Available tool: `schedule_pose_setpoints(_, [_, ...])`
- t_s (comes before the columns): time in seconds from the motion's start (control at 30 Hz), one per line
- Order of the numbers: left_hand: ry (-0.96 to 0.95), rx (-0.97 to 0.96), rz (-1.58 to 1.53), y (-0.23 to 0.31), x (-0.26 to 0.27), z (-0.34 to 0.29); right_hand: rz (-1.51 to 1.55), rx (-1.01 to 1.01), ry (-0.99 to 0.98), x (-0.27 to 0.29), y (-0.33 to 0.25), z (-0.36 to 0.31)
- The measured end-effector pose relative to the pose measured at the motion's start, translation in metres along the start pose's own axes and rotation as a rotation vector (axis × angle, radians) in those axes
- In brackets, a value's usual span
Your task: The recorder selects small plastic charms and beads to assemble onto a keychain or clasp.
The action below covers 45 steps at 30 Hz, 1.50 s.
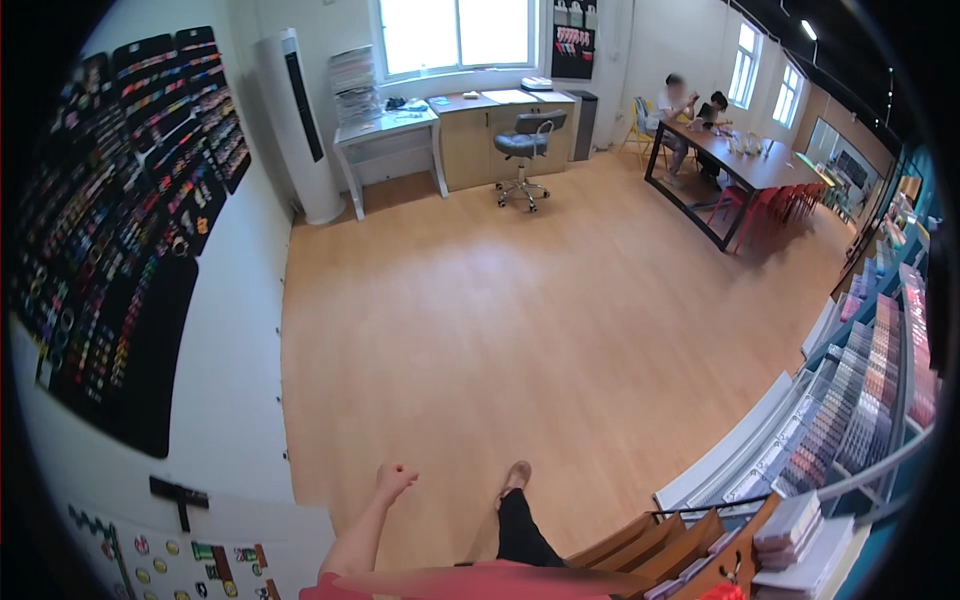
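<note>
My left hand [397, 482] hangs over the wooden floor [450, 370] at the lower middle, at the end of a bare forearm. Its fingers are curled in, and no object shows in them. Nothing touches this hand. My right hand is out of sight. One of my legs, in black trousers and a tan shoe [518, 474], steps forward to the right of the left hand. Red cloth of my top shows along the lower edge.
Racks of small packaged goods [840, 400] line the right side, with a wooden stand [640, 540] close by. Accessory boards [150, 300] hang on the left wall. Ahead are a white desk [385, 128], a swivel chair [524, 145] and a long table [740, 160] with two people seated.
</note>
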<state>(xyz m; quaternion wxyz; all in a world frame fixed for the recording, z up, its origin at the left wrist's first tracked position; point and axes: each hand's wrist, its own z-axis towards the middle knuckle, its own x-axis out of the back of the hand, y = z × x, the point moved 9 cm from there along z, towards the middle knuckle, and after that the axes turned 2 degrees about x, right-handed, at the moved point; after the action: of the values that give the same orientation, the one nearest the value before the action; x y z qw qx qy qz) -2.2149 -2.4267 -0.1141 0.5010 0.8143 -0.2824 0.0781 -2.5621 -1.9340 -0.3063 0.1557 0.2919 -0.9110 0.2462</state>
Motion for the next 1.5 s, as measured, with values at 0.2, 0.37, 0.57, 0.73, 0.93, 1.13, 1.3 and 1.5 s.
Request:
schedule_pose_setpoints(0.2, [-0.253, 0.443, -0.099, 0.052, -0.108, 0.07, 0.238, -0.149, 0.221, 0.183, 0.002, 0.079])
schedule_pose_setpoints(0.37, [-0.235, 0.616, -0.089, 0.056, -0.14, 0.124, 0.877, -0.096, 0.704, 0.49, -0.037, 0.144])
schedule_pose_setpoints(0.57, [0.116, 0.779, -0.321, 0.096, -0.172, 0.271, 0.876, 0.397, 0.901, 0.841, -0.161, 0.188])
schedule_pose_setpoints(0.73, [-0.039, 0.212, -0.647, 0.48, -0.288, 0.488, 1.014, 0.259, 0.771, 0.925, -0.134, 0.244])
schedule_pose_setpoints(0.93, [-0.937, -0.652, -0.908, 1.044, -0.378, 0.458, 1.057, 0.03, 0.71, 1.055, -0.075, 0.303])
schedule_pose_setpoints(1.13, [-1.548, -1.049, -0.93, 1.305, -0.459, 0.396, 1.311, 0.038, 0.689, 1.268, -0.034, 0.432])
schedule_pose_setpoints(1.3, [-1.418, -0.976, -0.859, 1.401, -0.512, 0.499, 1.173, 0.129, 0.749, 1.503, -0.125, 0.492])
schedule_pose_setpoints(1.5, [-1.338, -0.926, -0.823, 1.499, -0.574, 0.632, 1.013, 0.398, 0.71, 1.723, -0.203, 0.57])
